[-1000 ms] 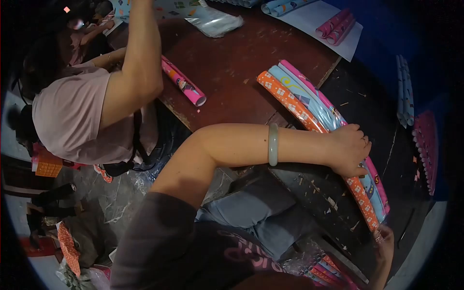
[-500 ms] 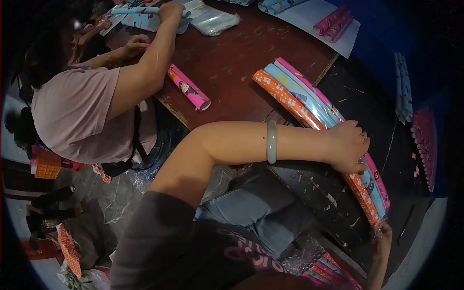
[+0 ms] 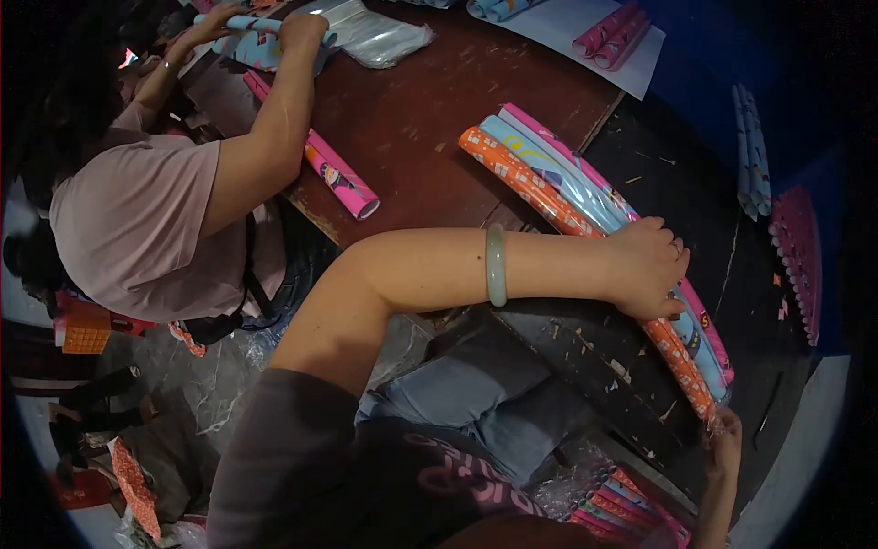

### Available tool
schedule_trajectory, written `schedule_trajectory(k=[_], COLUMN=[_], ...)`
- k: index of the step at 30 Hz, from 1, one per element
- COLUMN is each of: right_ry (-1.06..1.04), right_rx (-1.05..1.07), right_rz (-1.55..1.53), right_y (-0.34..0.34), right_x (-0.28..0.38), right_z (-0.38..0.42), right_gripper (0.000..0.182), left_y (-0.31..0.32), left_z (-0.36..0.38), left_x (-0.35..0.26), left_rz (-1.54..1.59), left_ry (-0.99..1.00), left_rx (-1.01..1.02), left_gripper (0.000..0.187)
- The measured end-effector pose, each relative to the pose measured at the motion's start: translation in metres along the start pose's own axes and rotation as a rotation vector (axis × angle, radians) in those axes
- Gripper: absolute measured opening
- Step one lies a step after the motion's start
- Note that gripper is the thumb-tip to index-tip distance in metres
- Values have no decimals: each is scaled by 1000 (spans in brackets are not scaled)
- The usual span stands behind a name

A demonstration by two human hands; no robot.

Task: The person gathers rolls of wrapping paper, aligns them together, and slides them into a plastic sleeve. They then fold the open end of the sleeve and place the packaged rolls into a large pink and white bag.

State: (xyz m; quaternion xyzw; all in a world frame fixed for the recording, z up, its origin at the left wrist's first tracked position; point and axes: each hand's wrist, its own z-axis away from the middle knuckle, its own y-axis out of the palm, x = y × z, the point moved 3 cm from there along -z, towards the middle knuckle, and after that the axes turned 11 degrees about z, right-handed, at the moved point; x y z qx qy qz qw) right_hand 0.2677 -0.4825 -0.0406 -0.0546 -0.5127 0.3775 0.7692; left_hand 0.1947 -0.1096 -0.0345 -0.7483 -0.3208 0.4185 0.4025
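A bundle of patterned paper rolls, orange, light blue and pink, lies slantwise on the table in a clear plastic sleeve. My left hand is closed over the middle of this bundle, its fingers curled across the rolls. A pale green bangle circles that forearm. At the near end of the bundle, my right hand pinches the end of the clear plastic sleeve; its fingertips are partly hard to make out.
On the left, a co-worker handles a light blue roll. Close by are a pink roll and clear plastic bags. Pink rolls sit on a white sheet; wrapped rolls are stacked beside my lap.
The co-worker's farther hand has moved from the pink roll up to the light blue roll. My hands stay on the bundle and its sleeve; the view has shifted slightly.
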Motion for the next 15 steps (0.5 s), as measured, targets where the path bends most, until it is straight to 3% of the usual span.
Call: schedule_trajectory(k=[5,7,8,11,13,15], right_ry=[128,26,26,-95,51,117], right_rx=[-122,82,86,-156,59,85], right_rz=[-111,161,165,79,-13,-69], right_y=[1,2,-3,-21,-9,-13], right_x=[11,21,4,-30,-5,-3], right_z=[5,4,-2,-10,1,3], right_gripper=[6,8,8,15,22,27], left_y=[1,0,-1,-6,-3,0], left_z=[0,0,0,0,0,-1], left_x=[0,0,0,-2,-1,1], left_rz=[4,0,-4,26,29,24], left_ry=[6,5,5,-23,-11,0], left_rx=[-44,-33,-24,23,-6,-32], left_gripper=[72,72,72,72,72,72])
